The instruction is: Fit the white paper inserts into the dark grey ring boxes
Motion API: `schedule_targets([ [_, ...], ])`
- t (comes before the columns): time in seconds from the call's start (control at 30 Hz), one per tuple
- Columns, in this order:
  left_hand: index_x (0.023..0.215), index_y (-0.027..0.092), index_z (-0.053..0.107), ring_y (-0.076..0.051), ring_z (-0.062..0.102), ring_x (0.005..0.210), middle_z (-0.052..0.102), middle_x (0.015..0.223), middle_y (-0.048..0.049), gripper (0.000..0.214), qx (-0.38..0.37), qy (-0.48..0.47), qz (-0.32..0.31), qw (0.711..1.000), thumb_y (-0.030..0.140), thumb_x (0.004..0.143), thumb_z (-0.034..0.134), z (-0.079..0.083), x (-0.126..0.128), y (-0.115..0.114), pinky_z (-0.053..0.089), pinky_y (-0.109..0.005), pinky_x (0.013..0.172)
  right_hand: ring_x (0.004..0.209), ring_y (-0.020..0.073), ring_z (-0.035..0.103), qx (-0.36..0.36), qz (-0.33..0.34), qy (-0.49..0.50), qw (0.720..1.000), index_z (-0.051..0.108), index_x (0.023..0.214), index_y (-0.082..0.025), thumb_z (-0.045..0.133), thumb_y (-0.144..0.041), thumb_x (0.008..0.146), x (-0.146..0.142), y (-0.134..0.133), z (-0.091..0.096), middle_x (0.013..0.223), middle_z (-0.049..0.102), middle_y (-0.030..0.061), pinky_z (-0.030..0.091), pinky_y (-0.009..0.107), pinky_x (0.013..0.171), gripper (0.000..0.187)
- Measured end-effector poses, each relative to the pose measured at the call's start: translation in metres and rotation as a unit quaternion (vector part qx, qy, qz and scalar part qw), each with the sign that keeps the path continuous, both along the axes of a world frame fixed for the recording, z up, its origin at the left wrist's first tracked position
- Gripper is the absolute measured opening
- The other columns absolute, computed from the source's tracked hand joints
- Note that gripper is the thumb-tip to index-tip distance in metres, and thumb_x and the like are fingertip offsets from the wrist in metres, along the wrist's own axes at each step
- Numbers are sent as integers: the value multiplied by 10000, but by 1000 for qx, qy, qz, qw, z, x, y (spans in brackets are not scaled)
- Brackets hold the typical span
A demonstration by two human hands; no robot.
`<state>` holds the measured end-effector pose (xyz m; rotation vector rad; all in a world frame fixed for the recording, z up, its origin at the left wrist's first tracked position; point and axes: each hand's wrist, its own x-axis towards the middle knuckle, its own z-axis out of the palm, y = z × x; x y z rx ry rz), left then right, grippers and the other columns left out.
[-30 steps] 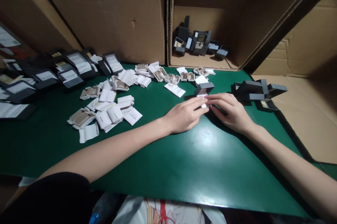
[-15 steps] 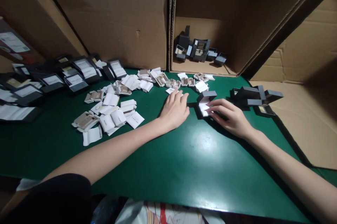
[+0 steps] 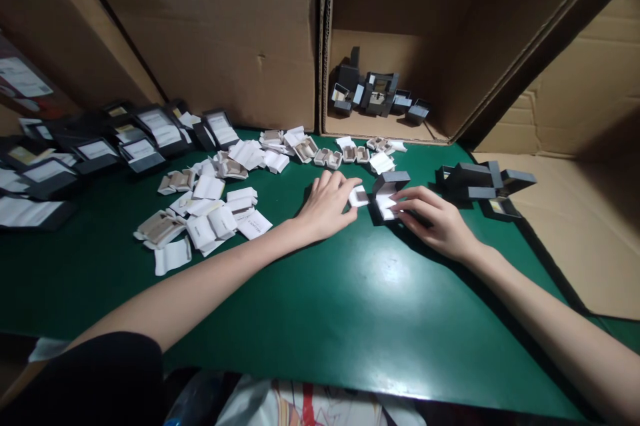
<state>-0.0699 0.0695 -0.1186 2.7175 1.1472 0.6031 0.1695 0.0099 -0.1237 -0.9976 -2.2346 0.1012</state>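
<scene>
My left hand (image 3: 327, 206) is closed on a small white card insert (image 3: 359, 197) with a grey-brown patch, pinched between forefinger and thumb. Right of it, a small dark jewelry box (image 3: 384, 201) stands on the green table with its lid up and white lining showing. My right hand (image 3: 435, 221) has its fingertips in the box's opening, gripping it at its right side. The insert is close to the box but apart from it. Behind and left of my left hand lie several similar white inserts (image 3: 220, 219), loosely piled.
Several open dark boxes (image 3: 150, 129) with white linings crowd the left. More dark boxes (image 3: 470, 183) stand at the right, and others (image 3: 380, 96) inside a large cardboard carton (image 3: 390, 46). Cardboard walls bound the back of the green table (image 3: 320, 319).
My left hand has drawn the white insert out to the right, toward the box, with its fingers now around it. My right hand and the box have stayed in place.
</scene>
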Motion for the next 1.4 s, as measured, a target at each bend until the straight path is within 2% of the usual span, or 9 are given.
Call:
schedule_targets([
  [0.1, 1268, 148, 499, -239, 479, 967, 541, 1031, -81, 482, -37, -54, -11, 998, 167, 792, 568, -1, 2, 0, 434, -408, 851, 948, 194, 620, 7, -1, -2, 1000, 587, 987, -201, 548, -115, 861, 0, 0, -1, 1054, 605, 102, 535, 350, 797, 158],
  [0.23, 1129, 142, 587, -182, 523, 883, 576, 901, -42, 367, -73, -154, -24, 985, 59, 781, 507, -5, 4, 2, 453, -316, 798, 952, 195, 614, 6, -7, -2, 1000, 598, 992, -198, 551, -111, 857, 0, 0, -1, 1047, 608, 99, 525, 347, 809, 167],
  [0.43, 861, 159, 672, -165, 526, 821, 581, 805, -31, 109, -105, -217, -31, 970, 168, 844, 565, -4, 5, 2, 444, -264, 699, 952, 199, 615, -1, -6, 4, 1000, 601, 1001, -205, 548, -126, 864, -1, 1, -2, 1050, 609, 102, 516, 347, 800, 167],
  [0.6, 836, 150, 642, -136, 529, 769, 594, 792, -15, 83, -80, -297, -46, 950, 195, 858, 575, 3, 6, -4, 411, -238, 662, 913, 201, 609, 33, -17, -14, 999, 604, 980, -203, 567, -121, 857, -3, 0, 1, 1013, 639, 89, 475, 370, 766, 152],
  [0.73, 839, 156, 641, -131, 522, 747, 613, 775, -3, 70, -94, -281, -106, 949, 216, 845, 607, 6, 8, -11, 404, -238, 664, 912, 200, 594, 5, 7, 11, 1000, 627, 964, -204, 588, -155, 853, -7, -5, 5, 994, 638, 82, 469, 370, 765, 127],
  [1.0, 754, 154, 605, -139, 515, 764, 594, 750, 3, 130, -81, -238, -134, 959, 244, 844, 635, 4, 8, -13, 401, -256, 698, 906, 191, 613, -54, 37, 105, 992, 660, 998, -223, 566, -155, 869, -18, -13, 10, 971, 658, 77, 515, 359, 779, 174],
  [1.13, 831, 161, 605, -155, 509, 827, 553, 842, -17, 90, -38, -231, -149, 961, 239, 832, 650, 5, 7, -12, 423, -275, 727, 894, 185, 628, -67, 35, 130, 989, 677, 1001, -225, 573, -137, 862, -20, -15, 10, 968, 669, 74, 518, 342, 773, 195],
  [1.23, 927, 170, 576, -178, 520, 907, 508, 930, -43, 180, -14, -231, -153, 961, 296, 830, 660, 4, 6, -13, 459, -307, 782, 863, 171, 633, -76, 32, 145, 986, 694, 980, -226, 576, -137, 860, -21, -16, 11, 944, 670, 65, 515, 315, 748, 190],
  [1.4, 1197, 211, 416, -298, 397, 1260, 385, 1301, -141, 607, -4, -222, -167, 960, 390, 728, 758, -1, 8, -15, 418, -479, 1005, 786, 156, 628, -96, 12, 162, 982, 714, 902, -233, 565, -197, 880, -20, -16, 11, 867, 669, 49, 514, 297, 699, 155],
])
